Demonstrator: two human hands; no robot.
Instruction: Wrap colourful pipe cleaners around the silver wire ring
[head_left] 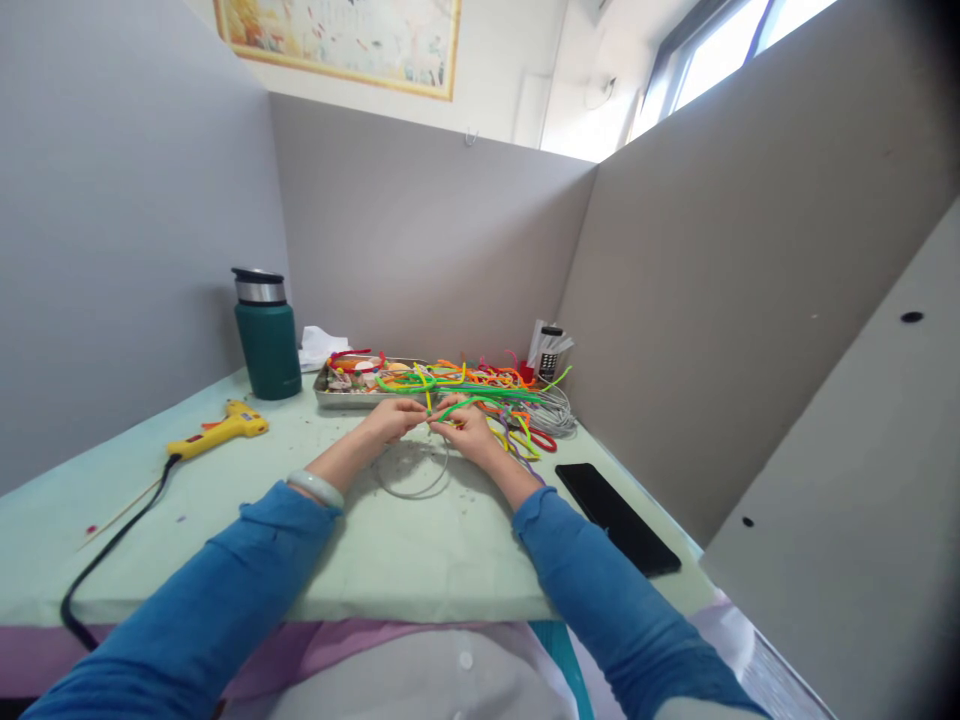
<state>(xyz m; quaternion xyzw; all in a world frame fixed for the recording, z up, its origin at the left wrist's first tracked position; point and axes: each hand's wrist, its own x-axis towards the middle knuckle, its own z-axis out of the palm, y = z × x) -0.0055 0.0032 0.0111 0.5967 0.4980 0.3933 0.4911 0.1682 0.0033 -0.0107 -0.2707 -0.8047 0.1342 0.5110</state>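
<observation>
My left hand [394,418] and my right hand [466,428] meet over the middle of the table, both with fingers pinched together. A green pipe cleaner [469,402] arcs out over the fingers of my right hand. Between the fingertips a yellow pipe cleaner [428,395] stands up, and my left fingers close at its lower end. Just below the hands is a thin grey wire ring [411,496]; whether the fingers also grip it is hidden. Behind them lies a pile of bright pipe cleaners [510,392].
A metal tray [352,400] of small craft pieces stands behind. At left are a green bottle [268,340] and a yellow glue gun [225,430] with its black cord. A black phone [619,518] lies at right, near coiled grey wire [556,415]. Grey partitions [435,230] enclose the table.
</observation>
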